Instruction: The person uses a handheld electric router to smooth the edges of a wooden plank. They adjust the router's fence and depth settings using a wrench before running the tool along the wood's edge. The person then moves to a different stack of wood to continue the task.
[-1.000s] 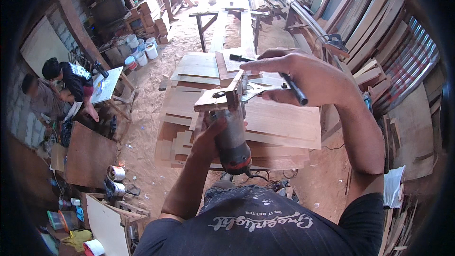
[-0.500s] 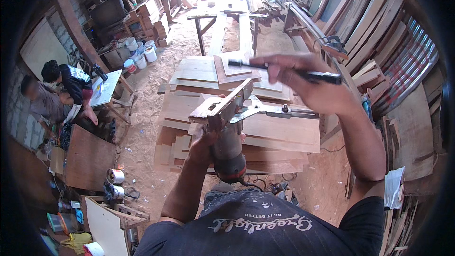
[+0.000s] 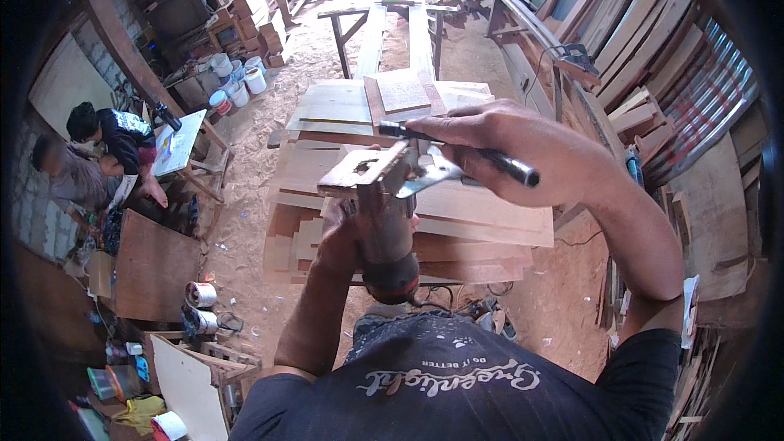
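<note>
My left hand (image 3: 336, 233) is wrapped round the body of a power tool, which looks like a trim router (image 3: 385, 237). The tool has a dark cylindrical housing with a red band at its lower end. A flat, worn base plate (image 3: 363, 170) with an opening faces up at its top. Beside the plate sticks out a shiny metal bracket (image 3: 431, 177), partly hidden by my right hand. My right hand (image 3: 531, 147) grips a slim black rod (image 3: 519, 170), perhaps a marker. The rod's far end is just above the base plate; I cannot tell whether they touch.
Stacked wooden boards (image 3: 490, 212) lie beneath the tool. Beyond them stands a trestle (image 3: 388, 10) carrying long planks. Two people sit at a small table (image 3: 181, 143) on the left, near several paint buckets (image 3: 237, 94). Timber (image 3: 645, 0) leans along the right wall.
My right hand has come down and left with the black rod, closer to the tool's base plate. My left hand keeps its hold on the tool, which has shifted slightly.
</note>
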Available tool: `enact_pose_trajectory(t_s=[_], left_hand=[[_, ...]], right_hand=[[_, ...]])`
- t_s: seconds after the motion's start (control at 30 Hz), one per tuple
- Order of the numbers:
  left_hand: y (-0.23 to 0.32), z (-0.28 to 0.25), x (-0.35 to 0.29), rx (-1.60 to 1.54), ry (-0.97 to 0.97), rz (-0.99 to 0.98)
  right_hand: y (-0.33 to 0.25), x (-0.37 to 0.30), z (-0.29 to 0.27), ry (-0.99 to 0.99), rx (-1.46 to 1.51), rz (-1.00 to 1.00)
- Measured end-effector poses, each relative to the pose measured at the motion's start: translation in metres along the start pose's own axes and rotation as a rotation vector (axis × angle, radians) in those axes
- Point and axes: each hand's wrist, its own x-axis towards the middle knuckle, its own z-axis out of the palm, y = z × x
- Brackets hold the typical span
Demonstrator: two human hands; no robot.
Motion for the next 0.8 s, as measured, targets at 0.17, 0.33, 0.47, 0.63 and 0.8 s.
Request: enact_pose_trajectory(t_s=[0.17, 0.33, 0.47, 0.63, 0.8], left_hand=[[-0.001, -0.002, -0.003, 0.055, 0.060, -0.100], [-0.004, 0.007, 0.000, 0.006, 0.176, -0.123], [-0.003, 0.005, 0.002, 0.068, 0.119, -0.097], [0.004, 0.036, 0.006, 0.161, 0.125, 0.019], [0.002, 0.031, 0.007, 0.172, 0.080, 0.049]], right_hand=[[0.018, -0.002, 0.005, -0.112, 0.023, 0.019], [0.020, -0.002, 0.010, 0.063, 0.073, 0.066], [0.017, -0.017, 0.003, -0.004, -0.036, 0.049], [0.019, -0.027, 0.011, 0.002, -0.126, 0.049], [0.008, -0.027, 0.015, 0.029, -0.035, 0.089]])
